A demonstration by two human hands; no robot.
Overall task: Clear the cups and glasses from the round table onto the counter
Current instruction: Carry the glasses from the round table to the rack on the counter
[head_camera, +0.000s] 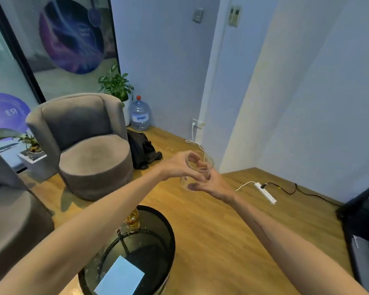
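Both hands are meeting in the air at about 1 o'clock from the round black glass-topped table [158, 226], well above the wooden floor [211, 220]. The left hand [179, 167] is curling its fingers over the rim of a clear empty drinking glass [197, 170], some fingers dipping inside it. The right hand [213, 185] is cupping the same glass from below, its thumb pressing the lower wall. Looks like a hand-to-hand transfer, or stacking; whether a second glass is nested there is too blurred to tell. On the table, at its 11 o'clock edge, a small clear glass with amber liquid [132, 219] is standing upright, partly hidden behind the left forearm. No counter is showing. Step in hand: carrying off one glass. Next move probably calls for freeing one hand, then taking the amber glass level to avoid spilling.
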